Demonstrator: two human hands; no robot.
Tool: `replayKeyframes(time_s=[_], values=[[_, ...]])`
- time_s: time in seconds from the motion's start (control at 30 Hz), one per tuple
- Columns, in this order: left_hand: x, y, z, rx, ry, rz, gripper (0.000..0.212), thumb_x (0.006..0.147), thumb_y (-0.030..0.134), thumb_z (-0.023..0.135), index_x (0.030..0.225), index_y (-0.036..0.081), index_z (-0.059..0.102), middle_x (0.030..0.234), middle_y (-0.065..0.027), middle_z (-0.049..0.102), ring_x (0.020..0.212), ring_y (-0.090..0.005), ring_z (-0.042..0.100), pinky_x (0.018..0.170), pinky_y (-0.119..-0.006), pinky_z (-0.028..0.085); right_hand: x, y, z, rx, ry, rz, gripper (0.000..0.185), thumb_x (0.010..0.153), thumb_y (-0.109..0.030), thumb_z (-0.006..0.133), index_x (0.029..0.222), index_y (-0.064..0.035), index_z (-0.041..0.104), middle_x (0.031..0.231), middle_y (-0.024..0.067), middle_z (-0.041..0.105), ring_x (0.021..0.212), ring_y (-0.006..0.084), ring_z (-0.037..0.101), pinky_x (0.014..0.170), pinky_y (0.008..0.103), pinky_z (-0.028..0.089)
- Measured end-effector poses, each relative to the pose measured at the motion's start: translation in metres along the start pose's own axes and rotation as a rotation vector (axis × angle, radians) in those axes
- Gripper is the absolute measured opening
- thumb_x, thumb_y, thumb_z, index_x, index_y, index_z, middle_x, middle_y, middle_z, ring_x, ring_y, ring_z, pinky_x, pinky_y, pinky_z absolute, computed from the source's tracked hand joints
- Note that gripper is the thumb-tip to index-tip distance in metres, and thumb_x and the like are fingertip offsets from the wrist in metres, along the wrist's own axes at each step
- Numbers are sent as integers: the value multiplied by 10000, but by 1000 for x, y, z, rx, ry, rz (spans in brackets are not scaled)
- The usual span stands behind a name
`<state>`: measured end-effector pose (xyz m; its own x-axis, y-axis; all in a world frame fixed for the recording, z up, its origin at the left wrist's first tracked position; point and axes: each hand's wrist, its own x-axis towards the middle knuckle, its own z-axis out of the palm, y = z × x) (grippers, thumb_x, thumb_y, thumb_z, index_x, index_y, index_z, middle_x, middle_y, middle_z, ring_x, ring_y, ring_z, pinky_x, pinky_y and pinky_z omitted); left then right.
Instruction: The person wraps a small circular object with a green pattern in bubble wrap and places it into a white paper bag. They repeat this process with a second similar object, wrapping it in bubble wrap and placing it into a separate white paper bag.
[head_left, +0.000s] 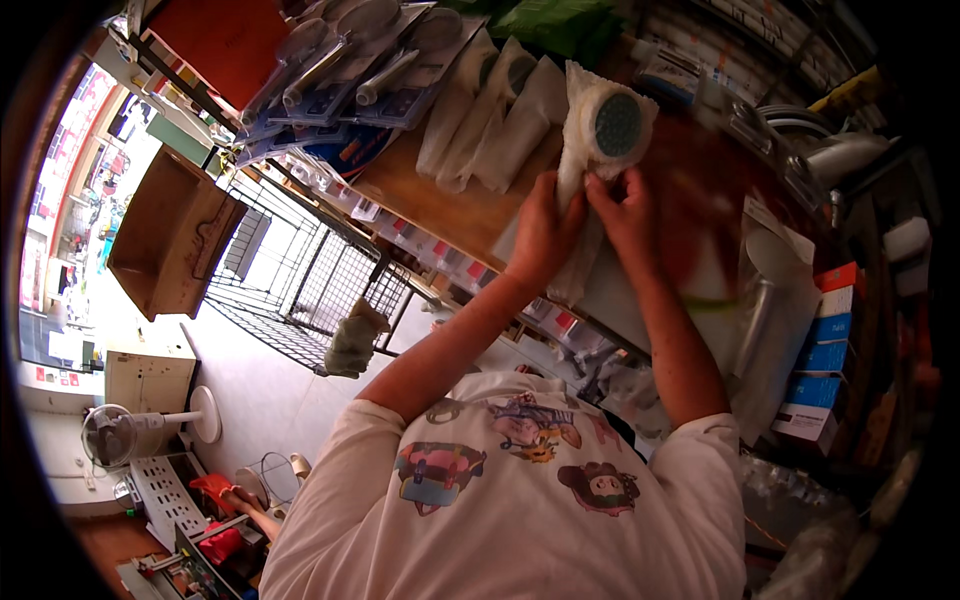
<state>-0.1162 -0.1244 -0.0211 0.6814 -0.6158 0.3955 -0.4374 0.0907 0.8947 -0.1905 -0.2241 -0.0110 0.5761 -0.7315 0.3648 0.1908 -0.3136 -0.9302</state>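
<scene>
A handheld shower head (618, 124) in white foam or bubble wrap is held upright before me, its round grey-green spray face showing. My left hand (549, 229) grips the wrapped handle from the left. On the other side, my right hand (624, 214) pinches the wrap just below the head. Some loose clear wrap (576, 270) hangs below my hands. Several more wrapped shower heads (517, 120) lie in a row on the wooden shelf (420, 176), left of the held one. Blister-packed shower heads (375, 75) are piled farther left.
Blue, white and orange boxes (821, 352) stand at the right beside a bagged shower head (765, 262). A wire cart (300, 277) is left of the shelf, near a brown cardboard box (169, 240). Another person's bare leg (255, 510) shows at lower left, below a fan (112, 435).
</scene>
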Motion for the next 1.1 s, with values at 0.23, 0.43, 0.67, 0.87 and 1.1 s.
replayKeyframes(time_s=[0.23, 0.43, 0.67, 0.87, 1.1], values=[[-1, 2, 4, 95, 41, 23, 268, 846, 171, 622, 1026, 11, 505, 865, -226, 617, 820, -335, 626, 703, -378, 478, -2, 3, 1, -11, -9, 26, 275, 808, -96, 664, 1036, 0, 543, 851, 26, 588, 751, 79, 540, 664, 247, 463], [1, -2, 4, 45, 55, 10, 255, 854, 152, 610, 1036, 4, 511, 873, -195, 624, 812, -291, 624, 710, -361, 481, -3, -1, -8, 202, -143, 123, 200, 840, -101, 611, 1016, -16, 569, 866, 9, 595, 754, 52, 541, 658, 219, 453], [6, -13, -4, -48, -2, -43, 260, 856, 156, 586, 1047, 4, 499, 902, -246, 621, 864, -410, 611, 730, -422, 482, 3, -6, -17, 327, -321, 184, 179, 883, -143, 617, 1020, -28, 610, 899, 8, 616, 759, 51, 557, 653, 212, 470], [2, -4, -5, -23, -86, -28, 281, 852, 153, 579, 1072, 7, 483, 921, -256, 606, 895, -421, 592, 749, -425, 474, 5, 2, -18, 323, -277, 286, 227, 846, -185, 682, 1010, -45, 611, 922, 32, 632, 766, 70, 591, 625, 215, 488], [6, -6, -12, 44, -208, 110, 279, 840, 122, 568, 1072, 5, 467, 933, -281, 585, 903, -450, 557, 752, -447, 459, 6, -10, -16, 394, -222, 319, 350, 779, -195, 724, 1070, -77, 568, 912, -11, 590, 762, 63, 563, 630, 216, 452]])
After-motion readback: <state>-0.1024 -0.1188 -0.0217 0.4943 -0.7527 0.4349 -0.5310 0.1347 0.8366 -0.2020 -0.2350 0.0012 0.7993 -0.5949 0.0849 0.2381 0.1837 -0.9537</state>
